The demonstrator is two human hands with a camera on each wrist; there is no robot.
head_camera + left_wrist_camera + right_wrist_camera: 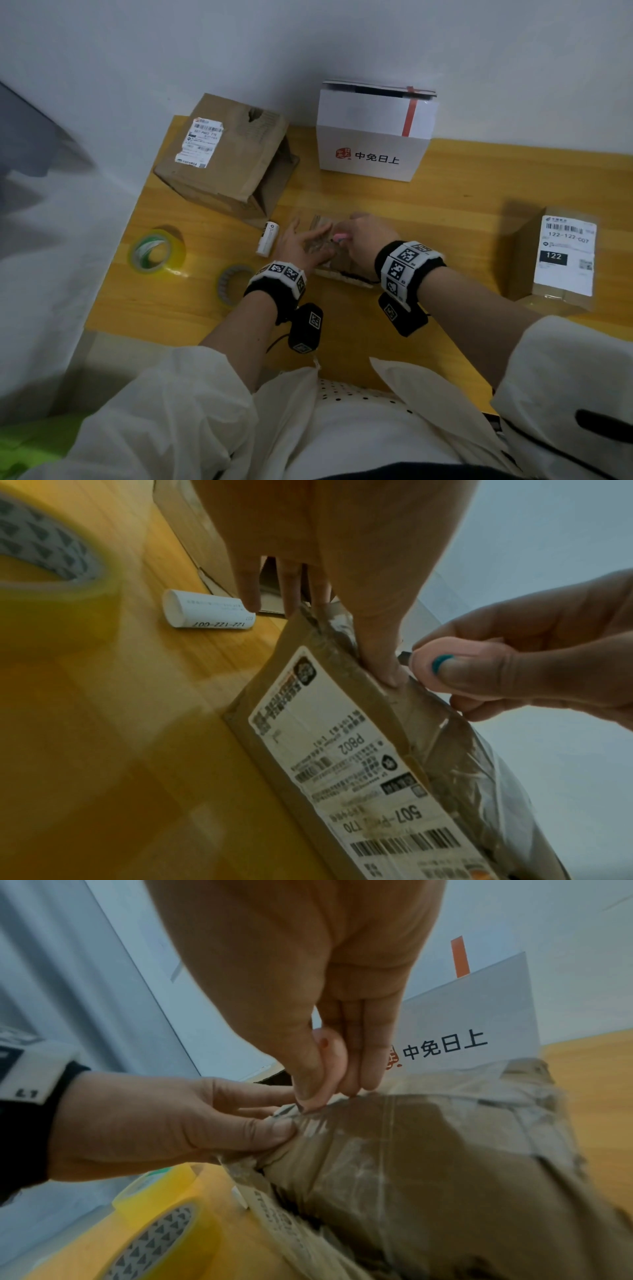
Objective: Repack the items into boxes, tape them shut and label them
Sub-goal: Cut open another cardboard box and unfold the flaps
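A small brown parcel, wrapped in clear tape and bearing a white shipping label, lies in the middle of the wooden table. My left hand holds its left end, with the thumb on the taped top and the fingers down the far side. My right hand pinches a small pink cutter. Its short blade tip touches the taped top edge right beside my left thumb. In the right wrist view the cutter shows only as a pink patch between the fingers.
A torn brown box lies open at the back left, with a white box with a red ribbon behind the parcel. A taped, labelled box sits right. Two tape rolls and a white label roll lie left.
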